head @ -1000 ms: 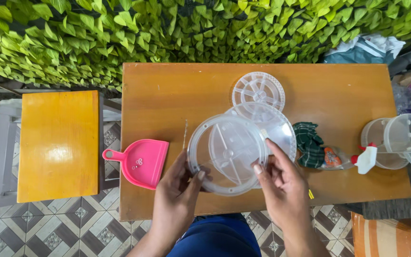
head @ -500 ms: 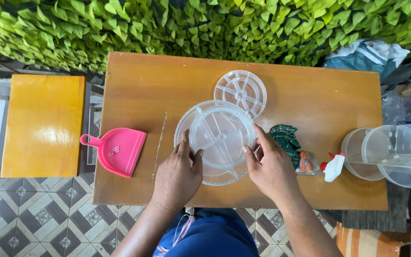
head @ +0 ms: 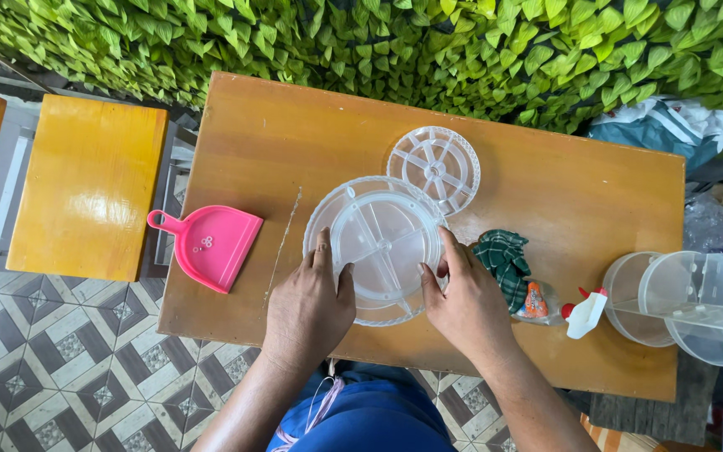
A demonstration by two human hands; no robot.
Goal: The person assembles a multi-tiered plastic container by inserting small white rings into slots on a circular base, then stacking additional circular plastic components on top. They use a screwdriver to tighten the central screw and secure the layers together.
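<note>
You're pinning the clear round tray (head: 382,243) flat on the worktop (head: 294,134) mid-frame, left hand (head: 310,305) and right hand (head: 462,305) both in a closed grip on its rim so it's staying steady.

A pink dustpan (head: 213,243), green checked cloth (head: 504,261) and leafy hedge (head: 428,46) surround the wooden table (head: 294,134).

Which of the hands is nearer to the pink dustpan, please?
Left. The left hand rests on the clear round tray just right of the pink dustpan; the right hand is farther right.
</note>
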